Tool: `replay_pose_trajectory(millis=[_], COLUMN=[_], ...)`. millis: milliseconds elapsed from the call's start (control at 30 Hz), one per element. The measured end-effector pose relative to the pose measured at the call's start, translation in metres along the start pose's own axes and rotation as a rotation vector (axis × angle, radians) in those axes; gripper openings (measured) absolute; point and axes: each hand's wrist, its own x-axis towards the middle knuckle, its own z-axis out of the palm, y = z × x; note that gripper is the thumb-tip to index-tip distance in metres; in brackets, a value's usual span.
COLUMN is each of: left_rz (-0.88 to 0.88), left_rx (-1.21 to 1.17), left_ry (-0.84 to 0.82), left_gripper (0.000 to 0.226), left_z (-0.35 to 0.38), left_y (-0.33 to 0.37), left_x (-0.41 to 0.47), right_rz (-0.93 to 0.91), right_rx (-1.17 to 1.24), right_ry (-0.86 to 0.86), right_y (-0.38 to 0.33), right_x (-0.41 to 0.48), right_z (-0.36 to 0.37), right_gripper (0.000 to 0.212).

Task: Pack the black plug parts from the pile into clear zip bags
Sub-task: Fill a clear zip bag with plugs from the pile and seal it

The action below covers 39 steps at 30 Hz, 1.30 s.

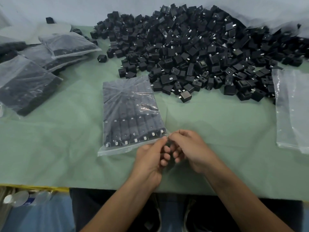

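A clear zip bag (128, 114) packed with rows of black plug parts lies flat on the green table (66, 148), its zip edge toward me. My left hand (150, 158) and my right hand (189, 148) meet at the bag's near right corner, both pinching the zip strip between thumb and fingers. Behind the bag, a large pile of loose black plug parts (200, 52) covers the far middle and right of the table.
Several filled bags (28, 86) are stacked at the left, more (66, 44) behind them. Empty clear bags (292, 108) lie at the right edge. A lone plug part (102, 58) sits left of the pile. The table's front edge runs just below my wrists.
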Motion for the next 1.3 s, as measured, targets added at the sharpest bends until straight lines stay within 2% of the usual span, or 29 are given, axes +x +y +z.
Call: replay_pose_trajectory(millis=[200, 600, 867, 1100, 1300], left_rz=[0.029, -0.083, -0.046, -0.029, -0.028], left_rx=[-0.022, -0.125, -0.125, -0.094, -0.096], left_ry=[0.025, 0.033, 0.096, 0.122, 0.103], left_gripper=[0.044, 0.029, 0.033, 0.028, 0.022], left_z=[0.001, -0.010, -0.007, -0.006, -0.008], left_y=[-0.001, 0.003, 0.004, -0.001, -0.004], left_x=[0.001, -0.003, -0.002, 0.002, 0.000], right_rz=[-0.038, -0.061, -0.062, -0.009, -0.040], right_rx=[-0.018, -0.014, -0.038, -0.036, -0.090], right_ry=[0.024, 0.047, 0.040, -0.015, 0.018], right_y=[0.004, 0.007, 0.006, 0.001, 0.002], right_x=[0.000, -0.001, -0.002, -0.003, -0.002], right_z=[0.001, 0.000, 0.001, 0.005, 0.008], right_gripper=[0.017, 0.012, 0.010, 0.019, 0.021])
